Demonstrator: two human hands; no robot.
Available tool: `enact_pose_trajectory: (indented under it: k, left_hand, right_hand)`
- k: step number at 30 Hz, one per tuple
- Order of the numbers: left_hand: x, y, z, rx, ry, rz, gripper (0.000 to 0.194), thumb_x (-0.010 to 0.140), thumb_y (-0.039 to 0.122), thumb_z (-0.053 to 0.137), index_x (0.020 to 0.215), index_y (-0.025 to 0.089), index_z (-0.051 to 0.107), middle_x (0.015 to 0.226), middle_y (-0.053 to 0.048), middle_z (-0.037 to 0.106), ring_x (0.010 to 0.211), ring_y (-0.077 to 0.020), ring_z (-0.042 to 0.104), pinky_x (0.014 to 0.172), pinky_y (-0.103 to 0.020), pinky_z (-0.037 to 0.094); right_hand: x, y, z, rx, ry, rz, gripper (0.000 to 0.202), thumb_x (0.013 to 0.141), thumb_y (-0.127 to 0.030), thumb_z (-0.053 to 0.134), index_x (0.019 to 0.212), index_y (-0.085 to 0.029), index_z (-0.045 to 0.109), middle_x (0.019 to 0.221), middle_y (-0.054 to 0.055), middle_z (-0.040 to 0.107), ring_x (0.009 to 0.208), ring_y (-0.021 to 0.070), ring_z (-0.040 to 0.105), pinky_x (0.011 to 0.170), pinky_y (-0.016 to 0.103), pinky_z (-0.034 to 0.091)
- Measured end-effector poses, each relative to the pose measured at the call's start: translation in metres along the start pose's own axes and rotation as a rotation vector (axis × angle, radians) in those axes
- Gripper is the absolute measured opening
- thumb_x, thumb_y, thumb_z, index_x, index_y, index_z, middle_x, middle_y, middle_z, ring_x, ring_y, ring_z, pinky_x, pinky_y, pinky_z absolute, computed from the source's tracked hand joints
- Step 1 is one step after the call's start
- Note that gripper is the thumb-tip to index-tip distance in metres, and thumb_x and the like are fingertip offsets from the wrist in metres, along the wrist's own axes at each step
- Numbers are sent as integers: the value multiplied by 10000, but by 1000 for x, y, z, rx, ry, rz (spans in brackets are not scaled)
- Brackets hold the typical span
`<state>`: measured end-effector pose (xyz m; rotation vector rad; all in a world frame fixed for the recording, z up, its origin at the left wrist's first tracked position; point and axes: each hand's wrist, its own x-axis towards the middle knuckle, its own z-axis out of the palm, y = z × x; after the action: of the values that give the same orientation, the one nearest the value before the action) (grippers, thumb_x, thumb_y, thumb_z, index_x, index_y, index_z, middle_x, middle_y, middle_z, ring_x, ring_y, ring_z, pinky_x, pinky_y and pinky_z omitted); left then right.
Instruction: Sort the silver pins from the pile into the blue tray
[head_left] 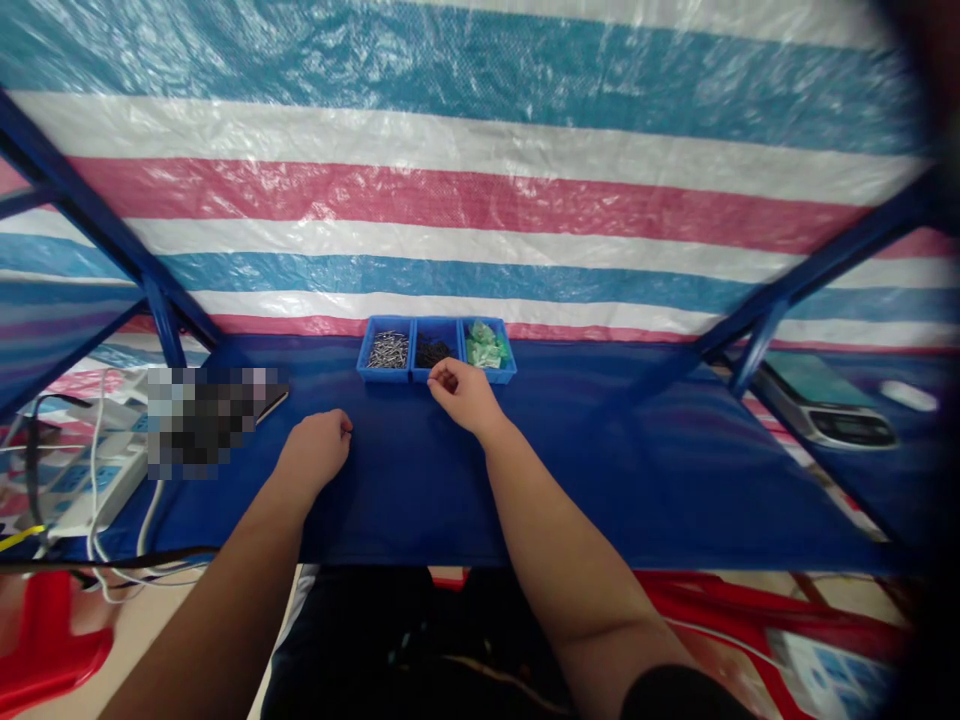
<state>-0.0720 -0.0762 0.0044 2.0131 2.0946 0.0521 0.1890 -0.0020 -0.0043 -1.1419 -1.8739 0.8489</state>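
Three blue bins [387,376] stand side by side at the back of the blue table [405,500]. The left one holds silvery screws or nails [388,349], the middle one dark screw-like pieces [433,350], and the right one green-and-white plastic packets [486,347]. My right hand [466,395] is at the front edge of the middle bin, thumb and fingers pinched together. Whatever lies between its fingertips is too small to tell. My left hand [316,447] rests on the table left of the bins, fingers curled in; its grip is hidden.
At the left lie a blurred-out dark object [214,420], a power strip [112,485] and loose white cables. A digital scale [840,410] sits on the surface at the right. Blue metal frame bars [161,320] slope on both sides, before a striped tarp [480,200].
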Motion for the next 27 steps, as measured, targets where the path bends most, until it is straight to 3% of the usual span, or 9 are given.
enact_pose_trajectory:
  k: [5,10,15,18,22,25,27]
  left_hand:
    - [5,8,-22,-74,-13,-17,180,773,337,591,845,223,710,880,-82,758,849,-280,701,741,-349,491]
    - [29,27,-51,-394,169,53,216,785,368,576,841,202,702,723,-22,709,709,-208,663,694,-312,492]
    - [80,49,-43,-894,346,58,367,804,386,624,1068,134,666,878,-65,739,688,-157,680,683,-281,543]
    - [96,51,-31,-811,381,-5,360,808,343,652,1099,132,672,1031,-98,744,727,-148,701,732,-285,554]
    - [85,42,-19,-590,397,55,268,854,355,625,1033,171,699,950,-63,737,763,-176,685,818,-327,544]
    - [72,35,-8,-409,535,60,265,866,403,624,1000,197,723,976,-81,687,975,-246,656,978,-391,496]
    - [68,30,1,-350,628,1,345,853,432,649,1107,208,717,1044,-107,644,1140,-291,594,1076,-433,436]
  right_hand:
    - [-1,-1,-4,6,-66,-53,95,865,-276,584,885,-187,612,723,-11,601,639,132,534,644,255,413]
    - [0,2,-8,19,-68,-39,92,860,-272,586,880,-185,608,715,-15,585,644,133,530,646,252,414]
    - [-1,3,-8,45,-65,-37,93,861,-272,586,885,-185,607,715,-18,582,638,132,531,639,250,418]
    - [-1,3,-8,35,-78,-23,91,862,-267,587,890,-184,611,713,-16,586,640,133,534,636,247,416]
    - [-1,3,-9,10,-80,-38,91,871,-260,584,898,-182,622,711,-18,584,652,132,536,649,244,412]
    - [-1,3,-7,-15,-82,-56,87,878,-250,583,897,-179,629,716,-19,594,656,127,541,656,240,403]
    - [-1,4,-4,-47,-119,-54,80,878,-234,585,897,-176,637,719,-17,608,655,124,549,656,238,395]
